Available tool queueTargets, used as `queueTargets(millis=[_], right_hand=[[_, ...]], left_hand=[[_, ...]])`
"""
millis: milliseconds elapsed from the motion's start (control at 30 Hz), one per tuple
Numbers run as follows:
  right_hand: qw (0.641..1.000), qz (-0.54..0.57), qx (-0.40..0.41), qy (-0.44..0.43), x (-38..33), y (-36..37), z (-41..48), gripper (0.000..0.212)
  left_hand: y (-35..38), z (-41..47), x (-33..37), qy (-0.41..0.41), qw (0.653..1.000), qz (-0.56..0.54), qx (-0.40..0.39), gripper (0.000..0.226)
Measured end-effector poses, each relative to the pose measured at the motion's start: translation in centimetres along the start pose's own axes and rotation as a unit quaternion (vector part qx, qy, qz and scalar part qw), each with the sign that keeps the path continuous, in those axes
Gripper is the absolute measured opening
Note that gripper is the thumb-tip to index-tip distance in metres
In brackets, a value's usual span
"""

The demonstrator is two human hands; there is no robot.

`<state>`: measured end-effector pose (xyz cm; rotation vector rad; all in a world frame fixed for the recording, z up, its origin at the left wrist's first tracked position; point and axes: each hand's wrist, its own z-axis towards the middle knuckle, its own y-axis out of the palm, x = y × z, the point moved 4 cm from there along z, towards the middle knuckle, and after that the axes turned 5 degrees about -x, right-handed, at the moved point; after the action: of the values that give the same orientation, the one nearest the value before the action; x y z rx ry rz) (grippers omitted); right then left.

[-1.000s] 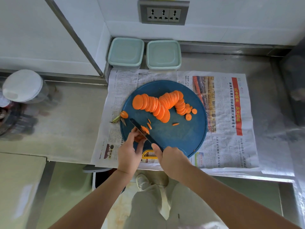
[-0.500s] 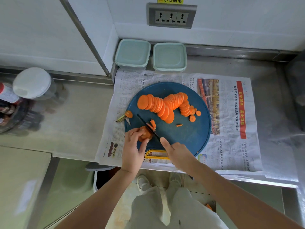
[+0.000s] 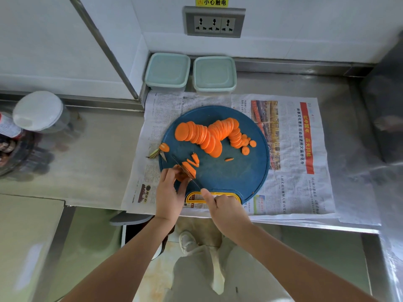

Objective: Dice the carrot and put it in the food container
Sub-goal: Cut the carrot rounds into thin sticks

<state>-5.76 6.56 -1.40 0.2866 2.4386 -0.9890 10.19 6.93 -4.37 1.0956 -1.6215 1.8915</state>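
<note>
Newspaper (image 3: 292, 192) covers counter (image 3: 98, 171); socket (image 3: 214, 22) on wall (image 3: 316, 25).

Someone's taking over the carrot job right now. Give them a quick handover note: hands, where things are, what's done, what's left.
Left hand pinches a small carrot stack at the near-left of the blue cutting board.
Right hand grips the knife, blade across that stack.
Done: carrot sliced into rounds, fanned over the board; a few strips cut.
Left: dice the rest, open one of the two lidded food containers behind the board, fill it.
</note>
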Motion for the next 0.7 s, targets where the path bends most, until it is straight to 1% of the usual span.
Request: queueTargets(millis=[67,100,133,167,233,300,333,367,400,467,567,700], right_hand=[[0.999,-0.042,-0.029,-0.008,-0.2,0.1,0.1,0.104],[0.996,-0.080,-0.048,-0.011,-0.4,0.2,0.2,0.107],[0.993,-0.097,-0.063,-0.009,-0.7,0.3,0.0,0.103],[0.994,-0.083,-0.073,0.000,-0.9,0.1,-0.2,0.093],[0.995,-0.066,-0.068,0.038,-1.0,-0.5,-0.4,0.057],[0.994,-0.031,-0.088,0.064,-1.0,-1.0,-0.4,0.051],[0.994,-0.008,-0.081,0.073,-0.9,-1.2,-0.2,0.055],[0.995,-0.011,-0.074,0.061,-0.9,-1.4,-0.1,0.066],[0.996,-0.022,-0.071,0.046,-0.9,-1.5,0.0,0.073],[0.997,-0.042,-0.055,0.044,-1.1,-1.5,0.1,0.074],[0.995,-0.062,-0.063,0.036,-1.4,-1.5,0.3,0.073],[0.994,-0.068,-0.073,0.048,-1.9,-1.6,0.7,0.069]], left_hand=[[-0.1,-0.1,0.1,0.000,1.000,0.002,0.002,0.016],[-0.1,-0.1,0.1,0.002,1.000,0.004,0.003,0.016],[-0.1,-0.1,0.1,0.004,1.000,0.004,0.003,0.017],[-0.1,-0.1,0.1,0.006,1.000,0.002,0.002,0.017],[0.0,0.0,0.0,0.008,1.000,-0.002,0.001,0.018],[-0.1,0.1,0.0,0.012,1.000,0.002,0.001,0.018],[-0.1,0.1,0.0,0.014,1.000,0.006,0.003,0.018],[-0.2,0.1,0.0,0.017,1.000,0.010,0.006,0.018],[-0.2,0.1,0.1,0.019,1.000,0.014,0.009,0.018],[-0.1,0.1,0.1,0.017,0.999,0.025,0.010,0.018],[0.0,0.2,0.0,0.012,0.999,0.038,0.004,0.020],[0.0,0.2,-0.3,0.014,0.999,0.031,-0.003,0.019]])
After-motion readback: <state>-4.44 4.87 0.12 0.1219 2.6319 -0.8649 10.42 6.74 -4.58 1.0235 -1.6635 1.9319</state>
